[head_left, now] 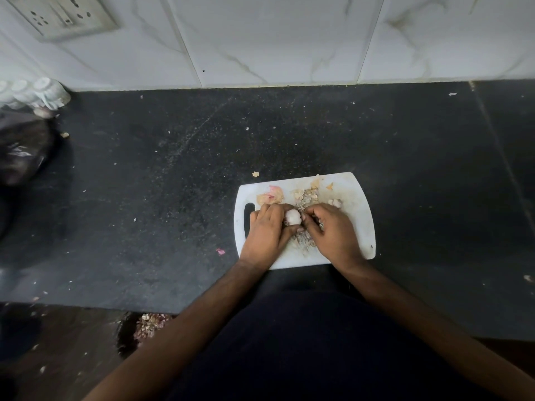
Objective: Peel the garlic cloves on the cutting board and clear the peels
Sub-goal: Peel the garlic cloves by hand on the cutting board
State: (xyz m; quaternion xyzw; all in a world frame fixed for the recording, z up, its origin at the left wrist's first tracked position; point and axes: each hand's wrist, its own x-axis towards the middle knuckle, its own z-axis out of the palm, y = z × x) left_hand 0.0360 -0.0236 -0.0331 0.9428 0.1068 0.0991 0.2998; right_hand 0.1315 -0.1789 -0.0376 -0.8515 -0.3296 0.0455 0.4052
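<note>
A white cutting board lies on the dark counter, its handle slot on the left. My left hand grips a pale garlic bulb over the board's middle. My right hand pinches at the bulb's right side with its fingertips. A heap of dry peels lies behind and beneath the hands. Pinkish peel pieces sit at the board's back left. A loose clove rests just beyond my right hand.
The black stone counter is speckled with peel scraps. A dark plastic bag and white ribbed containers stand at the far left. A tiled wall with a socket rises behind. Peels lie below the counter's front edge.
</note>
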